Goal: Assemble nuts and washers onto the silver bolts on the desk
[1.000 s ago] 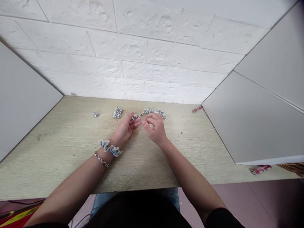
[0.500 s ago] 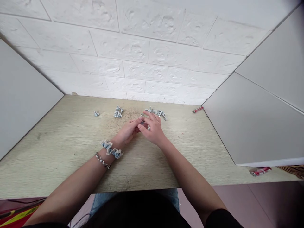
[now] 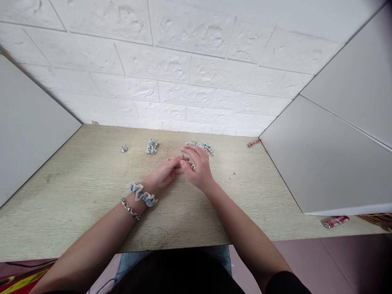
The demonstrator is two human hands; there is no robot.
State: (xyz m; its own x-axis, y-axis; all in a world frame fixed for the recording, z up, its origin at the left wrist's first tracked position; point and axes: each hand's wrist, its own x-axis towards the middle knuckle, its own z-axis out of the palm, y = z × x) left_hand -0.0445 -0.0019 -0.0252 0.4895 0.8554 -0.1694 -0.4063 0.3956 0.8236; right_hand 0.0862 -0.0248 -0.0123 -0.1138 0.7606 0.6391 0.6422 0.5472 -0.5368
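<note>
My left hand (image 3: 165, 173) is closed, its thumb and fingers pinching a small metal bolt (image 3: 185, 159) that is mostly hidden by fingers. Over it arches my right hand (image 3: 197, 167), thumb and bent fingers around the bolt's other end. A small shiny metal piece (image 3: 193, 167) shows beside the right thumb; whether it is a nut or a ring I cannot tell. Just beyond the right fingers lies a row of loose bolts and nuts (image 3: 203, 145). To the left, several bolts with nuts and washers (image 3: 152, 147) stand in a cluster, and one more bolt (image 3: 123, 149) sits farther left.
The wooden tabletop (image 3: 76, 175) meets a white brick-patterned wall (image 3: 171, 98). Grey panels (image 3: 306, 155) rise at both sides. A red battery (image 3: 254, 142) lies by the right panel, another red battery (image 3: 336, 221) near the front right edge, beside a wicker item (image 3: 376, 220).
My right hand has shifted slightly, its fingers spreading over the bolt. A nut that lay by its fingertips is out of sight. The left hand stays nearly in place.
</note>
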